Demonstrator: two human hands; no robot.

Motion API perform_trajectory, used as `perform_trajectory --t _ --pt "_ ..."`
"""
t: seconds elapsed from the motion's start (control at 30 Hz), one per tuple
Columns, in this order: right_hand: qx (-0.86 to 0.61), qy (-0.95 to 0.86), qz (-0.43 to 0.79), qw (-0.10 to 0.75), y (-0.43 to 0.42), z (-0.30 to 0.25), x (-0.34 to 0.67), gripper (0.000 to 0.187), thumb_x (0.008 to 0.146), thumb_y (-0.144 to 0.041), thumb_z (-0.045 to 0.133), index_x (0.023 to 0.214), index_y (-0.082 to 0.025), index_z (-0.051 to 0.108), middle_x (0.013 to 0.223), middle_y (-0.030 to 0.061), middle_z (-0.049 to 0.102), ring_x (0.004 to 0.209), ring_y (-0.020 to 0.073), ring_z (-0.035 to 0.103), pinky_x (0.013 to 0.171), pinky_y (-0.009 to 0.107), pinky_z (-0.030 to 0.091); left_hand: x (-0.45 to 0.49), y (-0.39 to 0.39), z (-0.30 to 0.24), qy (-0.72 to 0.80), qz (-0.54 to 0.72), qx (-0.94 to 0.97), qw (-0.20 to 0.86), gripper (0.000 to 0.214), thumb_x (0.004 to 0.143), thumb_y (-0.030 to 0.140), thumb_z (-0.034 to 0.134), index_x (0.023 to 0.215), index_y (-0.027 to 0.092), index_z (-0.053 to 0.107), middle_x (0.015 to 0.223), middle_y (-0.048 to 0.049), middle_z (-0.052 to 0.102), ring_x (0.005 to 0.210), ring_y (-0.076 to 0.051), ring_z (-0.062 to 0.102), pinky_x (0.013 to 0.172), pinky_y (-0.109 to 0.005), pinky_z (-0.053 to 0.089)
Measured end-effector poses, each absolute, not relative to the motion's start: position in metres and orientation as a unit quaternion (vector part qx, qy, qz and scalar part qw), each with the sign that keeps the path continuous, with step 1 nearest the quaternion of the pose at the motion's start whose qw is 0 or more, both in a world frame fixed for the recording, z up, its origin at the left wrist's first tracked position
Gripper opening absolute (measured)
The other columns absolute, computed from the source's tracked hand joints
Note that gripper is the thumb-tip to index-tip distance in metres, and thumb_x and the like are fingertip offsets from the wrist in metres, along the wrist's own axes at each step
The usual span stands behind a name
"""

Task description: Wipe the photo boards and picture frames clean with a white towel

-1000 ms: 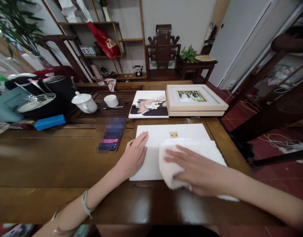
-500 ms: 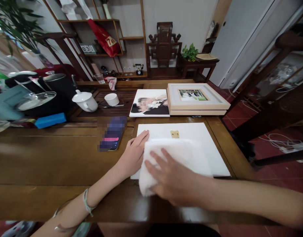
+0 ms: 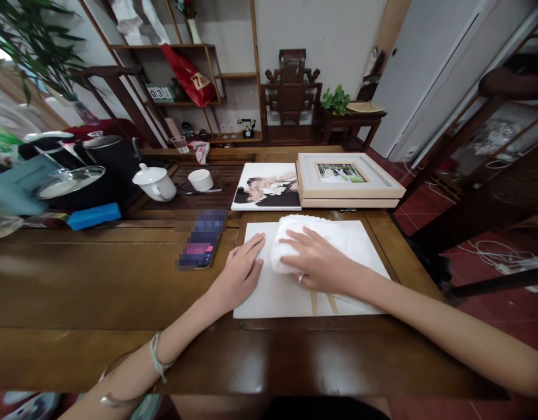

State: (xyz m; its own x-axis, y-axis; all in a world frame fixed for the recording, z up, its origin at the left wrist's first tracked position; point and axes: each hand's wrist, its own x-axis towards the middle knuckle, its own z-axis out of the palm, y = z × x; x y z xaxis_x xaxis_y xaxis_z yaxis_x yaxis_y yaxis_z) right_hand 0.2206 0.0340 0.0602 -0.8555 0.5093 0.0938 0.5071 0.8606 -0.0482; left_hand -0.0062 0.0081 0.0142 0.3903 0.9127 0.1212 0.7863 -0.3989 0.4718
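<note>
A flat white panel (image 3: 273, 297) lies on the wooden table in front of me, with tan shapes near its lower edge. My left hand (image 3: 245, 268) rests on the panel's left edge, fingers stretched out. On the panel's upper part, my right hand (image 3: 315, 256) wears a ring and holds a white cloth (image 3: 290, 224) against the surface, its fingers spread over the cloth. The cloth and my right forearm hide part of the panel.
Behind the panel lie a photo print (image 3: 266, 189) and stacked wooden frames (image 3: 352, 195). A phone (image 3: 203, 239) is left of my left hand. Farther left are a white lidded cup (image 3: 155, 184), a small white bowl (image 3: 201, 180) and a blue block (image 3: 94, 216).
My right hand and the cloth have moved away from me, from the panel's near edge to its far part. The lower tan shapes now show. My left hand stays at the left edge.
</note>
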Motion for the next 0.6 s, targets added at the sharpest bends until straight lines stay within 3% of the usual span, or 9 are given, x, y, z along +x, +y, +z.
perform_trajectory --t 0.2,0.3,0.4,0.53,0.6 --pt "-0.121 -0.991 0.041 0.043 -0.034 0.07 0.204 0.022 0.081 -0.022 0.061 0.102 -0.02 0.068 0.133 0.0213 0.053 0.129 0.0429 0.043 0.103 0.066 0.03 -0.007 0.008 0.014 0.507 0.158 0.834 0.153 0.051 0.096 0.016 0.028 0.146 0.012 0.032 0.155 -0.0163 0.032 0.145 -0.024 0.027 0.112 -0.046 0.028" --pt "-0.115 -0.987 0.102 0.039 -0.032 0.078 0.218 0.024 0.077 -0.018 0.063 0.101 -0.02 0.066 0.126 0.018 0.057 0.121 0.0347 0.051 0.102 0.053 0.038 -0.006 0.007 0.014 0.513 0.149 0.834 0.138 0.049 0.098 0.019 0.027 0.147 0.013 0.032 0.155 -0.0158 0.033 0.145 -0.024 0.027 0.111 -0.045 0.03" --pt "-0.204 -0.966 0.149 0.052 -0.001 0.08 0.239 0.03 0.071 -0.008 0.064 0.099 -0.02 0.064 0.117 0.0137 0.061 0.11 0.028 0.056 0.096 0.042 0.042 -0.005 0.006 0.015 0.516 0.144 0.835 0.129 0.048 0.1 0.022 0.027 0.146 0.013 0.033 0.155 -0.0159 0.034 0.144 -0.024 0.029 0.112 -0.044 0.029" --pt "-0.294 -0.934 0.18 0.099 0.05 0.081 0.256 0.004 0.08 -0.017 0.056 0.083 -0.02 0.055 0.084 0.0043 0.06 0.081 0.0215 0.056 0.079 0.036 0.043 -0.004 0.005 0.016 0.514 0.145 0.837 0.121 0.048 0.1 0.022 0.027 0.147 0.014 0.033 0.154 -0.0162 0.035 0.144 -0.025 0.03 0.111 -0.044 0.03" --pt "-0.295 -0.923 0.21 0.131 0.072 0.082 0.252 0.005 0.082 -0.024 0.053 0.08 -0.021 0.05 0.075 0.0006 0.055 0.07 0.0188 0.05 0.07 0.033 0.041 -0.004 0.005 0.016 0.513 0.145 0.838 0.12 0.048 0.1 0.022 0.026 0.147 0.013 0.032 0.154 -0.0165 0.035 0.144 -0.025 0.03 0.111 -0.044 0.029"
